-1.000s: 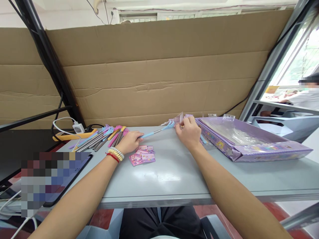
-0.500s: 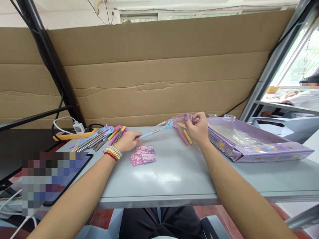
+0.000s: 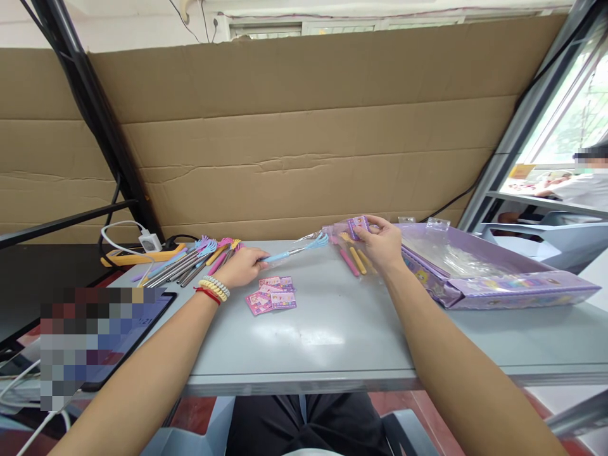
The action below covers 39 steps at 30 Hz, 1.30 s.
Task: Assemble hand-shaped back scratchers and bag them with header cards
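My left hand [image 3: 246,267] is closed around the handle end of a blue stick [image 3: 276,257] with a metal shaft and a claw-like head, resembling a back scratcher. Clear plastic wrap surrounds its far end. My right hand [image 3: 381,242] pinches a small purple card [image 3: 358,224], at the head end of the wrap. Below that hand lie a pink-handled stick [image 3: 349,263] and yellow-handled sticks [image 3: 358,261], partly under clear plastic. Several pink and purple printed cards [image 3: 284,300] lie on the table between my hands.
Left of my left hand is a pile of metal-shafted sticks [image 3: 178,268] with coloured ends. A tablet-like device [image 3: 142,329] lies nearer, beside a yellow power strip [image 3: 142,256]. On the right stands an open purple box [image 3: 522,292] holding clear plastic. Cardboard [image 3: 304,133] walls the back; a person [image 3: 589,180] sits far right.
My right hand has shifted slightly right, and the purple card in it has tilted to show more of its face. The blue stick and my left hand have barely moved.
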Motion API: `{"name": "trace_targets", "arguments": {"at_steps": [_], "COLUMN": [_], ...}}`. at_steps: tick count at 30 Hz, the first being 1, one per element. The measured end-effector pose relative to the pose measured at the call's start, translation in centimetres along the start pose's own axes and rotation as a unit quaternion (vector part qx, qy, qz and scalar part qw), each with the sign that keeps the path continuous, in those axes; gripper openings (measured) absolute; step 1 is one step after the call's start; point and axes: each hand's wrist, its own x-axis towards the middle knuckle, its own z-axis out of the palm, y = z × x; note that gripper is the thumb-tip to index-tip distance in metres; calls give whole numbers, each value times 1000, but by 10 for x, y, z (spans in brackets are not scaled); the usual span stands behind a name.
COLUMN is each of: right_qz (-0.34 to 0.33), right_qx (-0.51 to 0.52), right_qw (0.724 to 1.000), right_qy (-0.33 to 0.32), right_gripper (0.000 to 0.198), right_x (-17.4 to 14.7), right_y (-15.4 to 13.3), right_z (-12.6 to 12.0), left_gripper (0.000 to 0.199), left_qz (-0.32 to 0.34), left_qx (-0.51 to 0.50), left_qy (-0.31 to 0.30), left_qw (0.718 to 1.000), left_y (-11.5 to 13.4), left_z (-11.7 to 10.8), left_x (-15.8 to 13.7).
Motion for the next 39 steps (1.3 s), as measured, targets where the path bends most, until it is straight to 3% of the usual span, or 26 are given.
{"name": "trace_targets", "arguments": {"at_steps": [6,11,17,23,28,33,39], "right_qz": [25,22,-11,14,1,30,44], "right_qx": [19,16,-16,10,-55,-59,-52], "right_qw": [998,998,1000,999,990,993,995], "right_qy": [53,54,-11,-47,-128,-93,-69], "right_gripper": [39,45,50,31,24,17,25], "right_x": [-1,-3,-7,-8,-8,-9,-9], "right_y": [-1,-3,-4,-10,-8,-5,-7], "right_z": [4,4,5,7,6,7,5], "left_gripper": [28,29,29,27,27,25,26], "left_qz": [4,7,-2,-11,-13,-10,-7], "left_qx": [16,1,0,10,13,19,26], "left_qy": [-17,-16,-9,2,-7,-10,-10], "left_qw": [1000,1000,1000,1000,1000,1000,1000], "left_y": [6,8,4,1,-1,-1,-1], "left_z": [0,0,1,1,1,1,1], "left_x": [0,0,0,0,0,0,-1]}}
